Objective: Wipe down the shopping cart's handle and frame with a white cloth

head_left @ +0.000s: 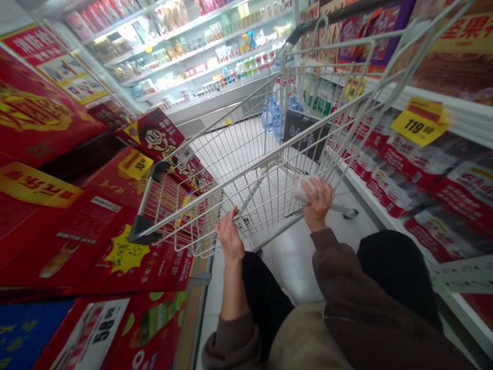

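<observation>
A wire shopping cart [246,167] stands tilted across the view in front of me. My right hand [319,200] is closed around a crumpled white cloth [302,190], which lies against the lower wires of the cart's side. On the left, my left hand [230,236] is at the basket's lower wires, its fingers bent and closed on them; the exact grip is partly hidden. A dark panel with round symbols [304,134] sits at the handle end of the basket.
Red gift boxes [92,231] are stacked close on the left. Shelves with packed bottles [419,169] and a yellow price tag [420,122] line the right. Behind the cart are water bottles [271,113] and a lit refrigerated display [192,56]. A caster wheel [350,214] rests on the tiled floor.
</observation>
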{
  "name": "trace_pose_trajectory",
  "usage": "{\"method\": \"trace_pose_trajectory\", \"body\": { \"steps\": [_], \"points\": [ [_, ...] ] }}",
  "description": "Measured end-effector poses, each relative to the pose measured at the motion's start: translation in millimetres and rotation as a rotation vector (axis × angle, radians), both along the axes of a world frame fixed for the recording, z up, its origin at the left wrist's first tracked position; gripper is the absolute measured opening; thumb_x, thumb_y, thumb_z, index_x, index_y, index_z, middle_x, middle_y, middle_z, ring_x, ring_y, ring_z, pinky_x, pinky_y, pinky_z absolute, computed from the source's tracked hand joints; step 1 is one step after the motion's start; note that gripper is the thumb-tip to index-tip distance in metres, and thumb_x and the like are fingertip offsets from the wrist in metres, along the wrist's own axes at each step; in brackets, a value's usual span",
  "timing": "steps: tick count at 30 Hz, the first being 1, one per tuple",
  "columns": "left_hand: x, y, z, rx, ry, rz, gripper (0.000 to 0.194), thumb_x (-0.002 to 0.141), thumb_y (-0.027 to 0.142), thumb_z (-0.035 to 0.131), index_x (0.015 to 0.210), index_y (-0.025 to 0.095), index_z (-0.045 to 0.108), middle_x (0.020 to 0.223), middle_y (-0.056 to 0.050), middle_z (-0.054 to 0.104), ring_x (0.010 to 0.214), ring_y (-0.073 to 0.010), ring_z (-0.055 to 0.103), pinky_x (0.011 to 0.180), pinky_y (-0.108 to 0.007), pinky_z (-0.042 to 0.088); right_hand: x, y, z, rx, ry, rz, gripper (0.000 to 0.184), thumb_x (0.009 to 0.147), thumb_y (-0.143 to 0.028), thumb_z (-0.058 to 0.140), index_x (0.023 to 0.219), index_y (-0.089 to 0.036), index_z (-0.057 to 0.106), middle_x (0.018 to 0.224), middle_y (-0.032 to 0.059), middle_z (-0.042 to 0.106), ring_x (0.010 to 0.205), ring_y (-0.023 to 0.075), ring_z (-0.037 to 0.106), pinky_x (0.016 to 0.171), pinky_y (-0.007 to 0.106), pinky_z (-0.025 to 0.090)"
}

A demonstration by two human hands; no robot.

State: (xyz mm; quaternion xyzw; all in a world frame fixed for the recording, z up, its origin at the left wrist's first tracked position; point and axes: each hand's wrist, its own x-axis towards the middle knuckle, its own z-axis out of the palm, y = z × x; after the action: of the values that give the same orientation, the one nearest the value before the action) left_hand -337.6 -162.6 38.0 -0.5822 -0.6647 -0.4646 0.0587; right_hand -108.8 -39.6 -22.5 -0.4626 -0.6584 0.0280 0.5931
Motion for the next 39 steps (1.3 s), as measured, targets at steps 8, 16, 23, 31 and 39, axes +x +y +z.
{"method": "trace_pose_trajectory", "body": {
  "steps": [8, 16, 23, 31, 39],
  "points": [
    [5.1, 4.7, -2.8, 0.050, -0.033, 0.062, 0.056, 0.104, 0.046, 0.018, 0.128, 0.021, 0.063, 0.118, -0.010, 0.073, 0.114, -0.0205, 0.063, 0.107, -0.042, 0.034, -8.9, -3.3, 5.9, 0.134, -0.045, -0.131, 0.048, 0.087, -0.005, 0.048, 0.125, -0.027, 0.065, 0.136, 0.0059, 0.062, 0.140, 0.0236, 0.044, 0.112, 0.052, 0.041],
    [2.6, 5.0, -5.0, 0.042, 0.016, 0.069, 0.059, 0.104, 0.049, 0.017, 0.128, 0.021, 0.063, 0.116, -0.011, 0.071, 0.115, -0.0219, 0.061, 0.108, -0.044, 0.034, 16.5, 6.3, 2.0, 0.182, -0.163, -0.134, 0.057, 0.080, -0.001, 0.052, 0.126, -0.031, 0.064, 0.134, 0.0025, 0.064, 0.133, 0.0261, 0.048, 0.107, 0.051, 0.042],
    [77.5, 13.2, 14.7, 0.297, 0.022, 0.353, 0.044, 0.101, 0.039, 0.038, 0.136, 0.015, 0.052, 0.135, -0.019, 0.051, 0.131, -0.0284, 0.043, 0.115, -0.052, 0.027, -13.7, -11.1, 11.2, 0.120, -0.030, -0.140, 0.047, 0.086, -0.006, 0.051, 0.125, -0.028, 0.064, 0.130, 0.0064, 0.065, 0.128, 0.0283, 0.051, 0.105, 0.051, 0.044],
    [121.9, 64.6, 37.9, 0.011, 0.026, -0.078, 0.044, 0.103, 0.035, 0.031, 0.141, 0.021, 0.049, 0.143, -0.014, 0.054, 0.139, -0.0272, 0.040, 0.117, -0.051, 0.028, -1.2, -8.1, 3.1, 0.277, -0.263, -0.034, 0.041, 0.089, -0.013, 0.058, 0.124, -0.034, 0.063, 0.129, 0.0003, 0.067, 0.129, 0.0260, 0.052, 0.106, 0.050, 0.040],
    [119.1, 77.8, 12.6, -0.180, 0.053, -0.080, 0.045, 0.103, 0.039, 0.028, 0.124, 0.016, 0.060, 0.125, -0.016, 0.063, 0.123, -0.0322, 0.044, 0.106, -0.055, 0.032, 11.9, 1.4, 7.6, 0.177, -0.102, -0.173, 0.051, 0.082, -0.003, 0.051, 0.123, -0.029, 0.065, 0.126, 0.0058, 0.067, 0.126, 0.0270, 0.053, 0.103, 0.048, 0.042]
  ]
}}
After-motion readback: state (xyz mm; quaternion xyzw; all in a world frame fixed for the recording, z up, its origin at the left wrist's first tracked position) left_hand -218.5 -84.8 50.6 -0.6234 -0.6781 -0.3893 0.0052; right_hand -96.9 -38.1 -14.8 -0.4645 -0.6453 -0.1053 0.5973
